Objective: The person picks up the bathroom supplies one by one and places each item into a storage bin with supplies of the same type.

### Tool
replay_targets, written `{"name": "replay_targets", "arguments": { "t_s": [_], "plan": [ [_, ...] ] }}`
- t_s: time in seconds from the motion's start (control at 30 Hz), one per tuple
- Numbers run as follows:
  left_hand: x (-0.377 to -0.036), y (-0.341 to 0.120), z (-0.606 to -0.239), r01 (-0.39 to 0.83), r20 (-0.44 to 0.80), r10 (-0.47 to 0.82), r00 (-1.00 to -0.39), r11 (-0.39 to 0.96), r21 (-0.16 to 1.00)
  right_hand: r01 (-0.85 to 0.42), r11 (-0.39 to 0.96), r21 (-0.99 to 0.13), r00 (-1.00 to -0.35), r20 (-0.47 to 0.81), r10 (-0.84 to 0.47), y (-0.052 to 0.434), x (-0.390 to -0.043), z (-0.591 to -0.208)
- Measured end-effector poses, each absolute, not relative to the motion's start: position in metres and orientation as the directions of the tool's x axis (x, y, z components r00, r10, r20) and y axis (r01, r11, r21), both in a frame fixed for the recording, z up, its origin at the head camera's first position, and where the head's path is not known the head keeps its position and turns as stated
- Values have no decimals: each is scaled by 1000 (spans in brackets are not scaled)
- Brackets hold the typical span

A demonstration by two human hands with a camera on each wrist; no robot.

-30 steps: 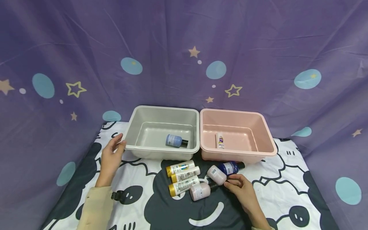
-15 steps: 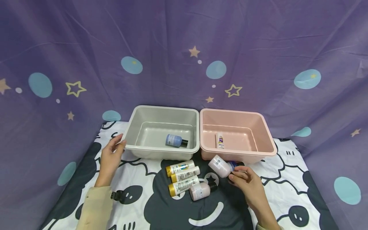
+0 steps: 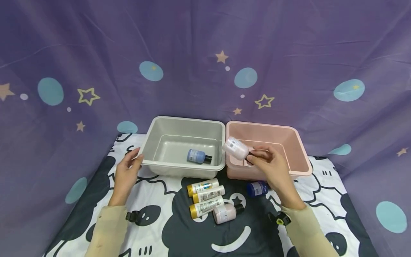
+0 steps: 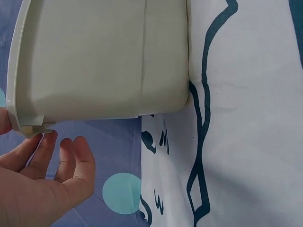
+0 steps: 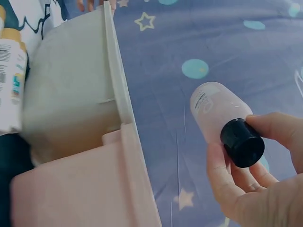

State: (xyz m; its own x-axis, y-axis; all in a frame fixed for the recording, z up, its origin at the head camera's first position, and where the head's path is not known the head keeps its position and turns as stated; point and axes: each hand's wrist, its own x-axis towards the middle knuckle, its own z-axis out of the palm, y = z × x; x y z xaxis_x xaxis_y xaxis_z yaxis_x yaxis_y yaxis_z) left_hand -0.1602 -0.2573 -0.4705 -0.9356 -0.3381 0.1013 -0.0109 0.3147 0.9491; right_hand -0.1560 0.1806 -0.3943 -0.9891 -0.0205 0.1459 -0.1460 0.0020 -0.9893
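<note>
My right hand (image 3: 271, 162) pinches a pale pink bottle (image 3: 236, 148) by its black cap (image 5: 242, 143), thumb on one side and fingers on the other. In the head view the bottle overlaps the left part of the pink bin (image 3: 298, 153). A small white tube in that bin is mostly hidden behind bottle and hand. My left hand (image 3: 126, 175) grips the left rim of the grey bin (image 4: 94, 61), thumb over the edge and fingertips under it. Inside the grey bin lies a light blue bottle (image 3: 196, 156) with a black cap.
In front of the bins lie several white tubes with yellow caps (image 3: 207, 206), a second pale pink bottle (image 3: 224, 213) and a dark blue bottle (image 3: 257, 189). A sheep-patterned cloth (image 3: 189, 242) covers the table. Behind hangs a purple curtain (image 3: 192, 35).
My right hand has lifted the pale pink bottle from the cloth beside the dark blue bottle, up over the pink bin's near left side. The left hand stays at the grey rim.
</note>
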Motion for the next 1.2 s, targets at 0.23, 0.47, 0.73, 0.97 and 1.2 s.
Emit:
{"name": "replay_targets", "arguments": {
  "t_s": [0.23,0.47,0.73,0.97,1.2],
  "plan": [
    [-161,-255,-471,10,114,-336,-935,298,954,-166,-46,-985,-978,170,-118,136,-214,-367],
    [-162,-256,-472,10,117,-337,-934,305,952,-150,16,-989,-965,143,-219,88,-269,-361],
    [-163,-254,-476,34,148,-327,-933,329,944,-68,1,-998,-974,67,-216,53,-312,-377],
    [-164,-255,-477,39,165,-339,-926,351,936,-24,30,-999,-979,17,-203,41,-324,-391],
    [-163,-256,-478,21,145,-346,-927,338,941,0,85,-996,-980,-17,-196,33,-326,-395]
  ]
}}
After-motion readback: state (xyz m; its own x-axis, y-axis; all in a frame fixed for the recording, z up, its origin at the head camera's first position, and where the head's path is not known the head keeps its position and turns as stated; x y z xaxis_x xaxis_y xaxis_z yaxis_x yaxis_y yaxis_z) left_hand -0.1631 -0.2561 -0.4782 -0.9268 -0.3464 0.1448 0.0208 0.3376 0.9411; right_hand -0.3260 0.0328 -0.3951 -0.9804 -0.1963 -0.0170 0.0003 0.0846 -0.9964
